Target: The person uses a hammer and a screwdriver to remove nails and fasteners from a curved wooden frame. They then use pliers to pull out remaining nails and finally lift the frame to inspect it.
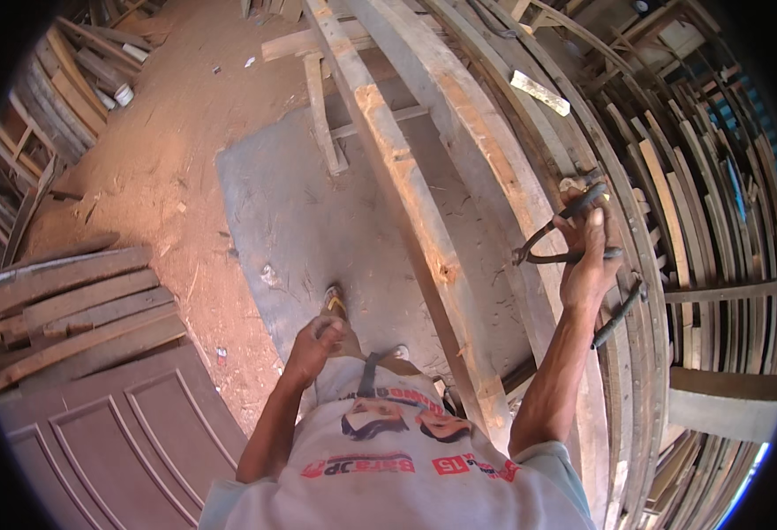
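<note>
My right hand [585, 243] is closed around the dark handles of a pair of pincers [543, 245]. The handles are spread, and the joined head points left, above a long timber beam [486, 150]. Close by, a tool with a dark grip [620, 314] lies on the planks beside my right forearm. My left hand [314, 346] hangs low in front of my body with its fingers curled in, and nothing shows in it. To its right runs a narrower beam [406, 190], apart from the hand.
A wooden trestle [322, 115] stands under the beams. A grey sheet [256, 203] covers part of the dirt floor. At left, stacked boards [97, 305] rest above a brown panelled door [106, 442]. Racked timber [697, 203] fills the right. A short pale offcut [540, 93] lies on the planks.
</note>
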Demonstrator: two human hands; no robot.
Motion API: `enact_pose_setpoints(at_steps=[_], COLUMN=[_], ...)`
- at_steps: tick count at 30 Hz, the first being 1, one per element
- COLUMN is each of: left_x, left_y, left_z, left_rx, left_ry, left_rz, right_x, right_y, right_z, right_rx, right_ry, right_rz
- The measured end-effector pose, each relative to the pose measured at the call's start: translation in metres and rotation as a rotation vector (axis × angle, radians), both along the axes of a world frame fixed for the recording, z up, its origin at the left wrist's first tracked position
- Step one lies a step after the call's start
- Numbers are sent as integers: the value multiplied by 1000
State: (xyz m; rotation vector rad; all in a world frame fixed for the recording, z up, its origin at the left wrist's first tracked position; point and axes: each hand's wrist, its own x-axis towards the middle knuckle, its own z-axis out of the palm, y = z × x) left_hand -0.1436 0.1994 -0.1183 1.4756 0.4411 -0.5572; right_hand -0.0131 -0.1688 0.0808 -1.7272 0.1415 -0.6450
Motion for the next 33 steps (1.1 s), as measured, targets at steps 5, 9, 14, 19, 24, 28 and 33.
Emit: enact_pose_setpoints(at_steps=[5,9,14,19,24,28,33], left_x=[51,97,169,254,343,397,454], left_y=[11,45,79,82,49,25,27], left_z=[-7,-15,3,10,23,33,-4], left_rx=[-32,-19,-57,-41,-6,-41,-38], left_ry=[29,-25,-9,-187,-362,-377,-379], left_rz=[-109,-113,-88,-240,-240,-157,-109], right_x=[16,36,73,99,117,119,122], right_y=[8,19,59,70,36,-7,-8], right_z=[-9,-25,-22,-7,-19,-82,-103], right_rx=[42,110,155,154,320,466,555], right_ry=[-41,-93,-142,-212,-400,-378,-400], right_rz=[46,-53,-145,-245,-372,-425,-558])
